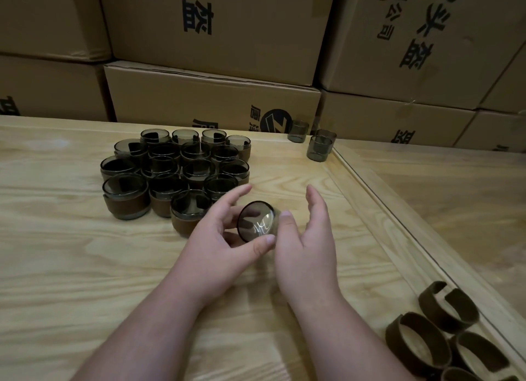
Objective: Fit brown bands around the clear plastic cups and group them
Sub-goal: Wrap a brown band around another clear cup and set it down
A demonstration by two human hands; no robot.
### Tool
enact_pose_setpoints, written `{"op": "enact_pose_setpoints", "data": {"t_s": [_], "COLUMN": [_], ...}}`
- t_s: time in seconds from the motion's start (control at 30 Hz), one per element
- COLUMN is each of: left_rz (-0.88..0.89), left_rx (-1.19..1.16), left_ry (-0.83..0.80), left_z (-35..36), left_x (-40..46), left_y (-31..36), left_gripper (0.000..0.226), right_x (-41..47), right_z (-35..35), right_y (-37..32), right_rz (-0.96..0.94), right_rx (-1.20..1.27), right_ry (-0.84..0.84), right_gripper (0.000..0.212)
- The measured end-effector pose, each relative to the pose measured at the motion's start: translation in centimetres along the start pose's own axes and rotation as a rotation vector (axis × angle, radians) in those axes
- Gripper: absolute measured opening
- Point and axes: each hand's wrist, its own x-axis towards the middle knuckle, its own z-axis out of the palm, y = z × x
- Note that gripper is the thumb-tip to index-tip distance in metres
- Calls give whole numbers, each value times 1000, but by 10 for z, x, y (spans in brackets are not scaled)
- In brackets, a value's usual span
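Cup (257, 221) tilted in left hand's (219, 235) grip, right hand (308, 238) open beside, three bare cups (320, 148), five loose bands (418, 341).

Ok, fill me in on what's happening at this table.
A person is fitting brown bands onto clear cups. The left hand grips one cup, tilted with its mouth toward the camera, while the right hand touches it with the thumb, fingers straight. A cluster of banded cups stands to the left on the wooden table. Three bare cups wait at the far edge, loose bands lie lower right, and cardboard boxes are stacked behind.
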Motion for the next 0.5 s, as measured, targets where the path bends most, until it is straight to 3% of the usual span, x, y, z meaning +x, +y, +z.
{"op": "enact_pose_setpoints", "data": {"t_s": [0.4, 0.5], "left_rz": [-43, -72], "left_rx": [-9, -19], "left_ry": [-15, -13], "left_z": [-3, -3], "left_x": [1, 2], "left_y": [0, -2], "left_gripper": [90, 73], "right_x": [-22, -34], "right_z": [-8, -16], "right_y": [-2, 1], "right_rz": [-7, 19], "right_rx": [-211, -327], "right_ry": [-15, -72], "right_gripper": [60, 56]}}
